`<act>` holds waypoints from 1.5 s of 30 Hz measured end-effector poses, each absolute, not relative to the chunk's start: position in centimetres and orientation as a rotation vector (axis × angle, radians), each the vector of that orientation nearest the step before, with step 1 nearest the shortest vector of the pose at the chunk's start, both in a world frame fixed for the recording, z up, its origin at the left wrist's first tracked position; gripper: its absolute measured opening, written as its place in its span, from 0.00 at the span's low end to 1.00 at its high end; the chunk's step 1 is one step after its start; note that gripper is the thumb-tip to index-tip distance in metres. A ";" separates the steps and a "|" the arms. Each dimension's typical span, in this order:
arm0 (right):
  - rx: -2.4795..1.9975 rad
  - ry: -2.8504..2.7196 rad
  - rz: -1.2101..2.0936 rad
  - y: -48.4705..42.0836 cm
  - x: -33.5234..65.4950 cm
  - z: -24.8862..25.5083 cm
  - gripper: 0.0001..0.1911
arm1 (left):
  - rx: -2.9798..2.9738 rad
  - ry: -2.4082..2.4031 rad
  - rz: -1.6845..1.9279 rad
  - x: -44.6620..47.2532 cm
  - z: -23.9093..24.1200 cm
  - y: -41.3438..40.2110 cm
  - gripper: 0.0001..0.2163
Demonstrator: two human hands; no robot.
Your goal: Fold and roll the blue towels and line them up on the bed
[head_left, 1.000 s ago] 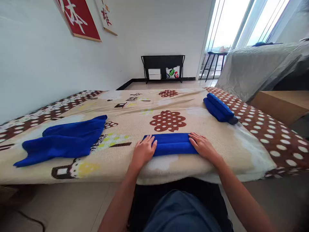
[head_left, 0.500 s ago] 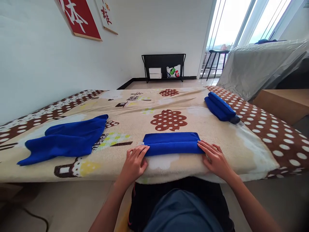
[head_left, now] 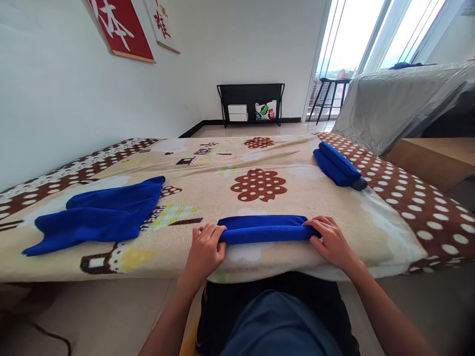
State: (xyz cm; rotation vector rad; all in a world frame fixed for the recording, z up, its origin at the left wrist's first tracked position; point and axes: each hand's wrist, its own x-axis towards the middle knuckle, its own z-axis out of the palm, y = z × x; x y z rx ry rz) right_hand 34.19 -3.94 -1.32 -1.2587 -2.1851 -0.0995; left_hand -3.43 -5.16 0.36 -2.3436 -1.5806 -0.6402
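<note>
A blue cloth (head_left: 264, 234), folded into a long narrow strip, lies near the front edge of the patterned blanket (head_left: 245, 262). My left hand (head_left: 206, 247) pinches its left end, fingers curled over the top and thumb below. At the right end, my right hand (head_left: 331, 242) grips it the same way. The near layer stands up a little, with a fold line between it and the flat back part. Another blue cloth (head_left: 107, 212) lies loosely spread and doubled over on the left. Folded blue cloths (head_left: 337, 165) with a grey end and a white tag rest at the right.
Brown polka-dot fabric (head_left: 415, 198) borders the blanket. A cardboard box (head_left: 438, 163) and a sheet-covered piece of furniture (head_left: 393, 99) stand on the right. At the back wall is a black rack (head_left: 251, 94); a stool (head_left: 330, 94) is by the window.
Both hands have closed on the ends of the blue cloth and lifted its near edge. The cloth now looks narrower, its back edge nearer to me. The other cloths have stayed put.
</note>
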 end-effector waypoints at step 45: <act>-1.345 -2.199 -0.111 -0.4 23.1 -1.2 0.25 | -2.559 -1.491 -0.554 8.5 -0.1 0.0 0.17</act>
